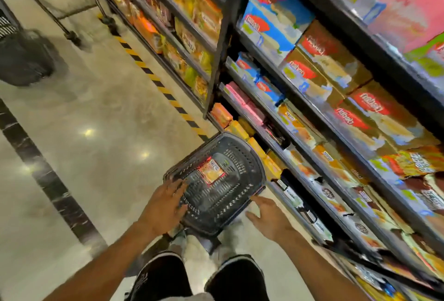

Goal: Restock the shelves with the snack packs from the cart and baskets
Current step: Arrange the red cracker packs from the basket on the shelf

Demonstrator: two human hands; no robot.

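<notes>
A dark plastic basket (pixel 236 156) stands on the floor at the foot of the shelves, just ahead of my feet. One orange snack pack (pixel 211 171) lies flat on its bottom. My left hand (pixel 165 204) rests with spread fingers on the basket's near left rim. At the near right corner of the basket hovers my right hand (pixel 268 216), fingers straight and holding nothing. The shelves (pixel 312 118) on the right are packed with blue, brown, pink and orange snack boxes.
A second dark basket (pixel 24 58) sits on the floor at far left. Cart legs and wheels (pixel 72 34) stand at the back near the shelf end. Yellow-black tape (pixel 153 77) runs along the shelf base. The polished floor is open to the left.
</notes>
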